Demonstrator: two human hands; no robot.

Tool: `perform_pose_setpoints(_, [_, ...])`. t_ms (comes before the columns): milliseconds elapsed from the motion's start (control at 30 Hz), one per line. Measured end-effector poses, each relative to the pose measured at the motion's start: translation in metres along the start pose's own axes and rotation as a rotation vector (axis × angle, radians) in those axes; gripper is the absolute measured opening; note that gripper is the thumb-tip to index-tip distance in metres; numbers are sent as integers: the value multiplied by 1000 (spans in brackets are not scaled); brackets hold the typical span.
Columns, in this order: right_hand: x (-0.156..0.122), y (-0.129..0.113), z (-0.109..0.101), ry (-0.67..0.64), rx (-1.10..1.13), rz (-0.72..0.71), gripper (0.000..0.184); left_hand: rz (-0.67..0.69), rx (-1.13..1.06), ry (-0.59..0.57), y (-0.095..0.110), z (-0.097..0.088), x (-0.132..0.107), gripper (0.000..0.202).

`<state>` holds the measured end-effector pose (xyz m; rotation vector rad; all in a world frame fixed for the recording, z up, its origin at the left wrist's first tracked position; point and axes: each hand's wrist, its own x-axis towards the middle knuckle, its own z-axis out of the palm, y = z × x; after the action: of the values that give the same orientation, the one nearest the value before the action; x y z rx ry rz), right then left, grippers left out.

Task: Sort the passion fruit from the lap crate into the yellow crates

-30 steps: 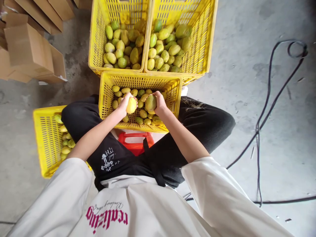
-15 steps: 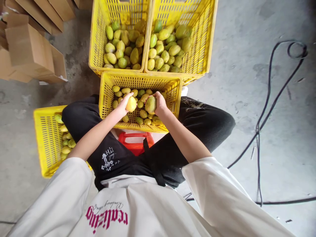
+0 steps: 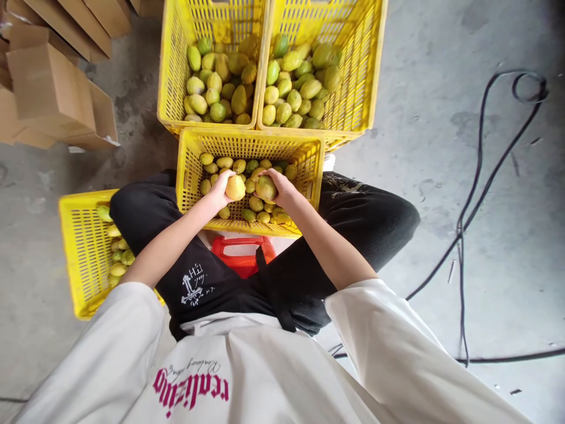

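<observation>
My left hand (image 3: pixel 220 189) is closed round a smooth, bright yellow oval fruit (image 3: pixel 235 188), which looks like a mango. Beside it, a duller green-yellow fruit (image 3: pixel 266 188) of the same sort is gripped by my right hand (image 3: pixel 282 187), thumb along the far side. The two held fruits are a small gap apart. Both hands are over a yellow slatted crate (image 3: pixel 247 140) between my knees. More yellow and green fruit (image 3: pixel 256 204) lies spread in it below my hands, partly hidden by them.
Two larger yellow crates (image 3: pixel 326 23) with green-yellow fruit stand behind the middle one. Another yellow crate (image 3: pixel 83 247) is by my left knee, partly covered by my leg. Cardboard boxes (image 3: pixel 53 88) sit at the far left. A black cable (image 3: pixel 481 200) lies on the floor at right.
My right hand has shifted left, bringing its fruit closer to the yellow one, and that fruit appears turned. My left hand has barely moved.
</observation>
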<state>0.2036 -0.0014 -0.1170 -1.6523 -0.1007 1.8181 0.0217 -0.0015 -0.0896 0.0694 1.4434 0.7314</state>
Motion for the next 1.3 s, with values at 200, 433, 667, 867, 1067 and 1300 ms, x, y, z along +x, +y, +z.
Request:
perform_pose_setpoints(200, [-1, 8, 6, -55, 45, 49, 21, -24, -33, 36, 2, 12, -13, 22])
perform_pose_setpoints(433, [5, 7, 5, -2, 59, 36, 18, 6, -52, 33, 1, 16, -20, 26])
perform_pose_setpoints(667, [-5, 0, 9, -3, 157, 38, 24, 25, -67, 54, -1, 17, -22, 26])
perform_pose_setpoints(867, [-14, -11, 10, 57, 262, 65, 34, -26, -87, 134, 7, 15, -18, 20])
perform_pose_setpoints(1067, [-9, -11, 5, -20, 213, -45, 42, -25, -50, 25, 13, 12, -15, 32])
perform_pose_setpoints(1300, [1, -9, 4, -78, 154, -123, 38, 87, 3, 44, 16, 9, -14, 29])
